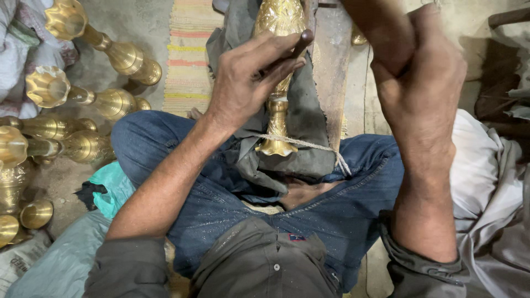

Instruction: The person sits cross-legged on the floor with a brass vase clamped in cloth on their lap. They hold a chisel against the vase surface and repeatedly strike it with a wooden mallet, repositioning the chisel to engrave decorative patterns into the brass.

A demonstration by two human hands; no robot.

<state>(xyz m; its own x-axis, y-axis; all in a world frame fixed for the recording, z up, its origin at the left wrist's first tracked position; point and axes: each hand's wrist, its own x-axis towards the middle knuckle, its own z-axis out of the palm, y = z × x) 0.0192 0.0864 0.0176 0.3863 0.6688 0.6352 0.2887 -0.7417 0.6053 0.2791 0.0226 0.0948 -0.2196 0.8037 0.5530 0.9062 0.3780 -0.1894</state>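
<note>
Your legs in blue jeans (221, 193) are crossed on the floor, and the brass vase (279, 66) lies along them on a dark cloth (306, 127), tied down near its foot with a string (309, 144). It looks heavy, stiff and smooth, so I think it can slip; the narrow neck seems the safest place to hold. Your left hand (248, 77) rests on the body of the vase and pinches a thin dark tool (298, 44) between thumb and fingers. Your right hand (422, 83) is closed tight around a dark handle (381, 27) above. Farther left, more brass vases (105, 49) lie close together on the floor, beside a striped mat (190, 49).
</note>
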